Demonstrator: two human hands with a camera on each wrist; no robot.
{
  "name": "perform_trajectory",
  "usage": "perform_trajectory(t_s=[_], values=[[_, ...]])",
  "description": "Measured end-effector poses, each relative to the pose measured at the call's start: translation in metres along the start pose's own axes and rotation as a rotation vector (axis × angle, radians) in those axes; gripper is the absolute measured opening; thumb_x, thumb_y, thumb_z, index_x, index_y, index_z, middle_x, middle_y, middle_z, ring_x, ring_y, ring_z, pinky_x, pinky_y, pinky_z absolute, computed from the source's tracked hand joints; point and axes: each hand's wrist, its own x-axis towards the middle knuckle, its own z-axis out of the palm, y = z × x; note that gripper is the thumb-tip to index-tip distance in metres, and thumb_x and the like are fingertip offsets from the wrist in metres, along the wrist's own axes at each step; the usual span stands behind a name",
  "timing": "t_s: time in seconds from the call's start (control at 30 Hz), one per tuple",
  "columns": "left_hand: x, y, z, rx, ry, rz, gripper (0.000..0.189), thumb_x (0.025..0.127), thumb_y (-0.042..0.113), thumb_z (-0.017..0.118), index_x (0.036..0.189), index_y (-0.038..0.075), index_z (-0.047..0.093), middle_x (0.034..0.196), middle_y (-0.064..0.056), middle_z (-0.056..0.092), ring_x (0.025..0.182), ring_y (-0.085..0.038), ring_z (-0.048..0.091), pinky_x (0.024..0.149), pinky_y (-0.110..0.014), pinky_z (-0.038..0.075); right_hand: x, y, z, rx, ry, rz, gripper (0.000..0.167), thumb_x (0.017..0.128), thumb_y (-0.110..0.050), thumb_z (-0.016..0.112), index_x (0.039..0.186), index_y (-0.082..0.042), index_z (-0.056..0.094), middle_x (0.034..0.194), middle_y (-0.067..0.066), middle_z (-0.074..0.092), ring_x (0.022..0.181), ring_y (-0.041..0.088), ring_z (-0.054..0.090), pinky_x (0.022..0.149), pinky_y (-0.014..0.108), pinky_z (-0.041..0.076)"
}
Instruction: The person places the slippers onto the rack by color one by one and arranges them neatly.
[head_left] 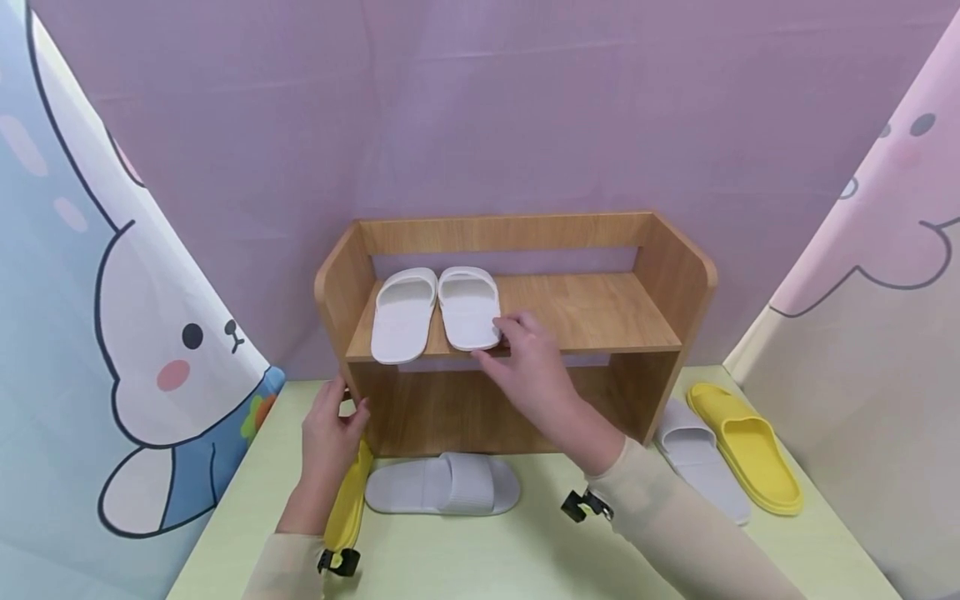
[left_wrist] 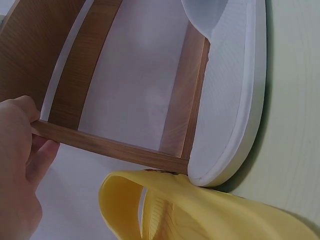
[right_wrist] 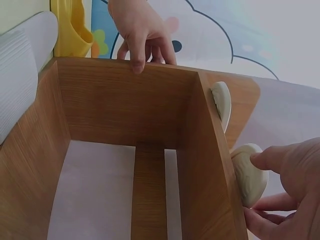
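White slipper [head_left: 469, 323] atop the upright wooden rack [head_left: 585, 310], just right of its matching mate [head_left: 401, 331], both sole-down, straps toward the rack's back.

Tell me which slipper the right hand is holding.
The white slipper nearer the middle of the rack: the right hand pinches its near end. Its white mate is untouched; gray slippers and yellow slippers sit on the table.

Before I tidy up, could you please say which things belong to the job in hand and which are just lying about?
In use:
wooden shoe rack, left hand gripping it
white slippers, right hand pinching one

Apparently just lying about:
two grey slippers
two yellow slippers
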Motion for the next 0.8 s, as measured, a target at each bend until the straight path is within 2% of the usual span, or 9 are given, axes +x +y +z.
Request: perform_trajectory(t_s=[0.3, 0.8], values=[[-0.001, -0.002, 0.001, -0.005, 0.0, -0.009, 0.057, 0.101, 0.005, 0.08, 0.153, 0.014, 0.057, 0.137, -0.016, 0.065, 0.122, -0.039, 0.07, 0.08, -0.055, 0.069, 0.003, -0.002, 0.008, -0.074, 0.008, -0.063, 0.047, 0.089, -0.018, 0.096, 0.124, 0.006, 0.075, 0.116, 0.013, 0.066, 0.098, 0.025, 0.068, 0.083, 0.033, 0.064], [0.0, 0.001, 0.001, 0.0, -0.013, -0.014, 0.06, 0.102, 0.008, 0.079, 0.156, 0.017, 0.055, 0.141, -0.014, 0.065, 0.125, -0.037, 0.07, 0.082, -0.054, 0.068, 0.003, 0.0, 0.011, -0.096, -0.012, -0.066, 0.055, 0.087, -0.024, 0.098, 0.125, 0.005, 0.073, 0.116, 0.012, 0.064, 0.103, 0.024, 0.061, 0.083, 0.033, 0.06]])
